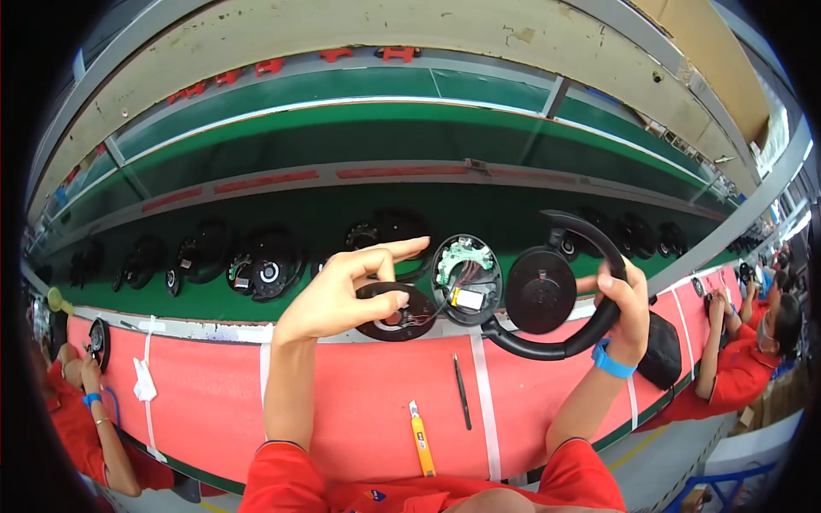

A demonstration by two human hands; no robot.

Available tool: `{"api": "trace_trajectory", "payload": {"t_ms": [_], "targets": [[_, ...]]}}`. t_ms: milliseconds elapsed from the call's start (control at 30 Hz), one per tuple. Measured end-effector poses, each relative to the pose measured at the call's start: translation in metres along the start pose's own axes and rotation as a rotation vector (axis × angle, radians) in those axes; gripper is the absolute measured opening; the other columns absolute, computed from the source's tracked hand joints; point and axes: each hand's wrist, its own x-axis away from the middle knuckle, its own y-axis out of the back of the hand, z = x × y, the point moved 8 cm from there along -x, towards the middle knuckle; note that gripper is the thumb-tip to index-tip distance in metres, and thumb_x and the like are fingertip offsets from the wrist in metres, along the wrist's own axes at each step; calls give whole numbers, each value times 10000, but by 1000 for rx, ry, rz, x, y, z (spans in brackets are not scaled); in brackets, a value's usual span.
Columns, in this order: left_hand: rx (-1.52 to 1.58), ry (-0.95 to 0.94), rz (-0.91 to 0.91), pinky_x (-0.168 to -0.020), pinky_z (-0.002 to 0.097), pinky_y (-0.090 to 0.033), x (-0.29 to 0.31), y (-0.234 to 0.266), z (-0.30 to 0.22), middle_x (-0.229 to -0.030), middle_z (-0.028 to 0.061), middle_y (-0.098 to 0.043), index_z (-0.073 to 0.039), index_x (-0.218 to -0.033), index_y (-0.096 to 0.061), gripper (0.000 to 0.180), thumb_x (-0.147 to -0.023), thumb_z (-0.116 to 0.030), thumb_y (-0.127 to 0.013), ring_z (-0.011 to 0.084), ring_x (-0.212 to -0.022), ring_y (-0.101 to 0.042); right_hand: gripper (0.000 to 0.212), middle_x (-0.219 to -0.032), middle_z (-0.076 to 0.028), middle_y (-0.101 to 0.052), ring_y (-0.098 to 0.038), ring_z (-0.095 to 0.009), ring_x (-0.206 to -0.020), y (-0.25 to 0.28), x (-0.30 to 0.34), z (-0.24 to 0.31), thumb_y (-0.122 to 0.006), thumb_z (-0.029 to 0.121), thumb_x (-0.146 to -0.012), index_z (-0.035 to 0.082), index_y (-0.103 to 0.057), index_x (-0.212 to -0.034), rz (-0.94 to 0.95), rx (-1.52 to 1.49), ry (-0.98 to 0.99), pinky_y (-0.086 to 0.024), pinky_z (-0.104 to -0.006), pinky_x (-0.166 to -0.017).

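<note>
A pair of black over-ear headphones is held up above the bench's far edge. My right hand (631,301) wraps round the curved headband (547,351), beside the closed ear cup (540,292). The other ear cup (492,295) is open, showing a green circuit board (446,263), thin wires and a white battery (467,298) with a yellow end. Those wires run to a round black speaker plate (376,328) at its left. My left hand (333,295) grips that plate, thumb across its face and index finger stretched out to the right.
On the pink bench mat (368,393) lie a yellow utility knife (422,441) and dark tweezers (462,393). Several headphones (267,263) rest on the green conveyor (342,192) beyond. A black pouch (662,352) sits at right. Co-workers (740,363) flank me on both sides.
</note>
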Motion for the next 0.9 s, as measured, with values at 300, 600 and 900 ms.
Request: {"api": "trace_trajectory", "payload": {"t_ms": [300,600,900], "targets": [[110,147,188,-964,416,-437,16,-17,0,-1308,259,-448,-28,-641,-451,222,-747,18,-641,336,-1209,-464,299,-563,11,-385,-648,-215,-633,-11,2,15,-648,278,-711,31,-480,-702,106,-22,54,-308,-197,-492],[-56,64,122,-813,350,-517,26,-11,-3,-1190,272,-543,-23,-613,-426,245,-679,18,-658,338,-1093,-565,303,-583,2,-423,-665,-216,-642,-25,5,-3,-641,300,-763,40,-492,-723,94,-82,1,-288,-159,-471],[-128,106,126,-796,333,-527,16,-5,-7,-1106,250,-601,-18,-624,-476,188,-687,37,-644,293,-1074,-588,272,-613,0,-462,-648,-147,-619,-24,3,-5,-625,283,-782,31,-522,-783,35,-59,-61,-283,-156,-460]]}}
